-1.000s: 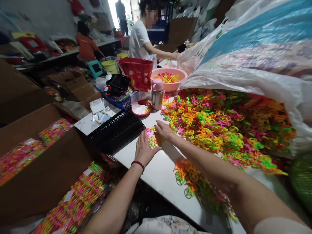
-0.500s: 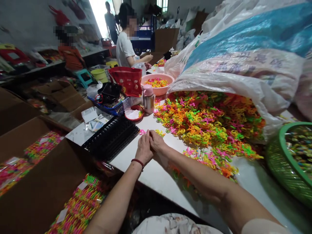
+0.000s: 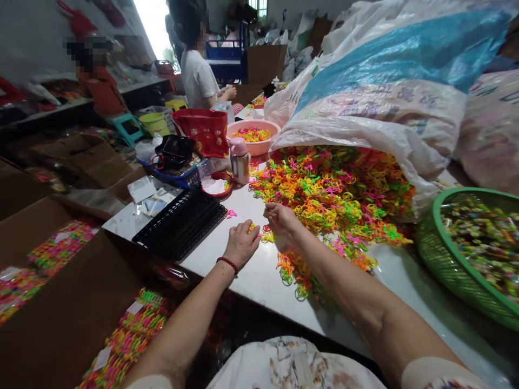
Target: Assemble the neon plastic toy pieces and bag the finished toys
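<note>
My left hand [image 3: 242, 243], with a dark red bead bracelet [image 3: 227, 264] at the wrist, is palm down low over the white table [image 3: 243, 273]. Its fingers are curled around a small yellow plastic piece [image 3: 252, 227] at the fingertips. To its right, my right hand [image 3: 283, 219] is raised a little, thumb and fingertips pinched together. What sits in that pinch is too small to make out. Loose ring-shaped plastic pieces [image 3: 266, 235] lie between the hands. Beyond my right hand spreads a large heap of bright plastic pieces [image 3: 324, 194], spilling from a big white-and-blue sack [image 3: 365, 97].
A black slotted basket [image 3: 178, 224] is at left, near a steel flask [image 3: 239, 162], red basket [image 3: 222, 185] and pink basin [image 3: 259, 146]. A green basket [image 3: 430, 237] stands at right. Cardboard boxes [image 3: 81, 302] hold packed pieces below left. A co-worker [image 3: 198, 78] sits farther back.
My hands were together over the table and have separated; my right hand has moved right and up, my left slightly down. The view has shifted a little to the right.
</note>
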The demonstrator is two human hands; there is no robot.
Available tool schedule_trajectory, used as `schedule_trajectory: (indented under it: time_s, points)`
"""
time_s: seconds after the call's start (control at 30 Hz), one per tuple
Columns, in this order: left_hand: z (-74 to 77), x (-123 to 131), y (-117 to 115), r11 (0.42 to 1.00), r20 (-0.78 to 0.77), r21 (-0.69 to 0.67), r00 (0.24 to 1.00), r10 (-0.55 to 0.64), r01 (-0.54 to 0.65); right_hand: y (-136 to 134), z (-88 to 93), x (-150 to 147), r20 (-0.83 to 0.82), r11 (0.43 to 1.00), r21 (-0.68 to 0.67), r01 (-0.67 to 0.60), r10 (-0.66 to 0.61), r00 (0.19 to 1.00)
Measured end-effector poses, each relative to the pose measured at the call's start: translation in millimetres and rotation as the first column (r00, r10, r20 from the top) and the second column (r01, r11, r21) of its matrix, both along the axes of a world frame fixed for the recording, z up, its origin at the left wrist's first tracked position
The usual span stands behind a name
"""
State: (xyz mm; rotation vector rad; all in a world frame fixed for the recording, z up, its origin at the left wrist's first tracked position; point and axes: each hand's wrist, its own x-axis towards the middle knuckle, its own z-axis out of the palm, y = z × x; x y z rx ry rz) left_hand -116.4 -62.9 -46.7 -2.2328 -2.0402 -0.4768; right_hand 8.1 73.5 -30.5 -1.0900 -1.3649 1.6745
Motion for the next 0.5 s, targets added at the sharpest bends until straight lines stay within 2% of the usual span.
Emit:
schedule_trajectory:
  time_s: [0.1,0.17,0.27,0.37,0.43,0.47,0.5]
  points:
    - [0.1,2,-1,0.999,-0.022,0.015,0.998,0.053,-0.053,1,9.3,22,0.216,0.99,0.104,-0.099,0.075,0.974]
    - [-2.5,3,-1,0.996,0.001,0.035,0.996,0.087,-0.087,-7,13.4,32,0.373,0.961,0.189,-0.203,0.121,0.92]
    - [-9.0,3,0,0.989,0.076,0.057,0.988,0.132,-0.136,-27,13.5,39,0.589,0.87,0.295,-0.394,0.159,0.792]
    - [-13.8,1,4,0.985,0.21,0.056,0.966,0.15,-0.165,-46,6.8,35,0.733,0.775,0.32,-0.545,0.162,0.661]
    - [-13.7,-1,7,0.978,0.374,0.076,0.915,0.151,-0.192,-52,1.9,29,0.79,0.743,0.315,-0.59,0.139,0.598]
    - [-12.2,-3,8,0.968,0.486,0.097,0.859,0.158,-0.233,-52,0.4,24,0.809,0.738,0.313,-0.598,0.123,0.575]
    - [-9.9,-4,9,0.947,0.618,0.113,0.768,0.169,-0.3,-50,-0.2,18,0.822,0.739,0.311,-0.598,0.107,0.559]
